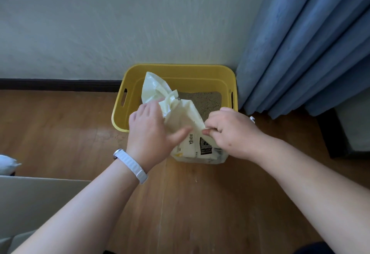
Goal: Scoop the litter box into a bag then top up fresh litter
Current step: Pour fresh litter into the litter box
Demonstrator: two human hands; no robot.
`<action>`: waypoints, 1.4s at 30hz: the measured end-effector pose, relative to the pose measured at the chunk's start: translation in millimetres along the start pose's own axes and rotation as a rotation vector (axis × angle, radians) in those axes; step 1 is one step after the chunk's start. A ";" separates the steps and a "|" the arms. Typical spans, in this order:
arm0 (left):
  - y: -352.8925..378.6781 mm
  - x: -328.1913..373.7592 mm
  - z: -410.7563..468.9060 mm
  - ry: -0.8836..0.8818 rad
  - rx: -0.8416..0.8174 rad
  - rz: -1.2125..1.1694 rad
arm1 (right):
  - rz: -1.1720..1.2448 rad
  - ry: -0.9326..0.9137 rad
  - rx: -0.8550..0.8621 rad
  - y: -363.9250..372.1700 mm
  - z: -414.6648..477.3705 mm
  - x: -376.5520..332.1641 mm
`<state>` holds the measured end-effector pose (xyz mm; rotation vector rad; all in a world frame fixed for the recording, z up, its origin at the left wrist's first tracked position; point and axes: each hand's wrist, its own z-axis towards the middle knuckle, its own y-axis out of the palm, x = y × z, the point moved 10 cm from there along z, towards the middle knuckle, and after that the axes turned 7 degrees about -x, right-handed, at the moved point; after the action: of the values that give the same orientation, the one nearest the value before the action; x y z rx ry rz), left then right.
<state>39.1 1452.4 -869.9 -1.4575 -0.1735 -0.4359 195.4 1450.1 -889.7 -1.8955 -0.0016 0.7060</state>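
Observation:
A yellow litter box (180, 70) stands on the wooden floor against the wall, with beige litter (208, 100) showing in its right half. In front of it stands a cream litter bag (184, 119) with dark print low on its front; its crumpled top leans over the box. My left hand (150, 131) holds the bag's left side near the top, thumb across the front. My right hand (230, 131) pinches the bag's right edge between thumb and curled fingers.
A blue curtain (300, 53) hangs at the right, down to the floor beside the box. A dark block (336, 133) stands under it. A pale box edge (40, 193) and a white object (7, 164) lie at the lower left. A dark baseboard (60, 84) runs along the wall.

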 end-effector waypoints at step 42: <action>-5.5 61.7 4.7 0.114 0.159 -0.289 | 0.478 0.042 0.548 -56.8 -34.3 23.8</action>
<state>93.7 1445.6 -841.2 -1.2510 -0.3229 -0.7224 249.0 1453.6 -844.0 -1.3832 0.6281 0.8771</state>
